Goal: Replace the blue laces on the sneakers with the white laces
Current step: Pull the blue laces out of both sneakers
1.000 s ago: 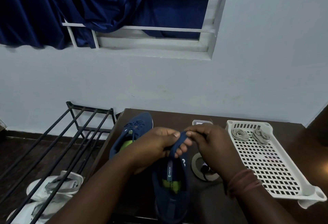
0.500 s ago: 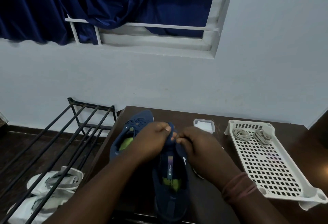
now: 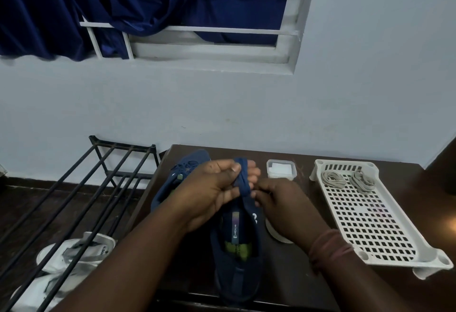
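Our left hand (image 3: pixel 212 193) grips the tongue (image 3: pixel 243 183) of the near blue sneaker (image 3: pixel 237 250) on the table (image 3: pixel 296 274). Our right hand (image 3: pixel 283 200) curls against its side; whether it pinches anything, we cannot tell. White laces (image 3: pixel 345 179) lie in the tray (image 3: pixel 370 225).

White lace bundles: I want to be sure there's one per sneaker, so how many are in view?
2: left bundle and right bundle lie side by side at the white tray's far end.

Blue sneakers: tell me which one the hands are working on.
The near sneaker, heel toward the camera; the left hand holds its tongue up. The other sneaker lies untouched behind, at the table's left edge.
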The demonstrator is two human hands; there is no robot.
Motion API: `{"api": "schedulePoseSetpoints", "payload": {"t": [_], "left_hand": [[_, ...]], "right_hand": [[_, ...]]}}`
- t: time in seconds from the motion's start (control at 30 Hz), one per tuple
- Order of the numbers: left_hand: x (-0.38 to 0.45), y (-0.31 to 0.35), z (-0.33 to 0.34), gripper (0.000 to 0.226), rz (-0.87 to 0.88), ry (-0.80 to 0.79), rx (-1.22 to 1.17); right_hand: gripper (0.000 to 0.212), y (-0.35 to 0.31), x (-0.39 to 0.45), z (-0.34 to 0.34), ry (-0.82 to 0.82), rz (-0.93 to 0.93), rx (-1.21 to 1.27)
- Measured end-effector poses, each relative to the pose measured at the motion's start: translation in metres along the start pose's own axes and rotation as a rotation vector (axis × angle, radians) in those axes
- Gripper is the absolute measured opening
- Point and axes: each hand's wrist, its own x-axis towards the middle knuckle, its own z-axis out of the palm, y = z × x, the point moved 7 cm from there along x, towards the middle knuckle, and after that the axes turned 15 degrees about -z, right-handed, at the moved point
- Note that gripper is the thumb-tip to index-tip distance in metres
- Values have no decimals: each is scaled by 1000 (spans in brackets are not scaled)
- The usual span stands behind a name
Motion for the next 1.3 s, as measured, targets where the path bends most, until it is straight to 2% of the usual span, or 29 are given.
{"api": "schedulePoseSetpoints", "payload": {"t": [0.07, 0.13, 0.2, 0.3, 0.4, 0.47, 0.53, 0.63, 0.77, 0.9, 1.03, 1.17, 1.3], "left_hand": [[4, 2, -11, 28, 39, 73, -90], [6, 4, -17, 28, 81, 170, 13], [4, 4, -21, 25, 101, 274, 230], [1, 5, -23, 20, 155, 447, 751], [6, -2, -17, 18, 123, 420, 1041], [7, -7, -13, 19, 82, 339, 993], [6, -11, -8, 22, 24, 223, 808], [6, -16, -4, 28, -46, 124, 589], [8, -18, -3, 27, -2, 147, 478], [8, -18, -4, 25, 65, 275, 464], [4, -17, 2, 23, 147, 345, 531], [0, -15, 8, 25, 195, 389, 696], [7, -16, 6, 16, 172, 395, 818]], "right_hand": [[31, -10, 0, 14, -78, -31, 1], [31, -19, 1, 23, -121, -78, -27], [29, -24, 1, 24, -131, -110, -65], [21, -29, 3, 11, -60, -142, -133], [10, -35, 5, -7, 46, -180, -152], [9, -34, 6, -15, 111, -160, -138], [9, -27, 6, -18, 158, -88, -70], [12, -8, -1, -16, 296, 134, 186], [18, 3, -9, -10, 476, 298, 398], [11, -1, -14, -4, 567, 300, 317], [17, -11, -15, -3, 565, 244, 207], [27, -18, -8, 2, 424, 154, -49], [27, -11, -6, 6, 348, 110, -47]]}}
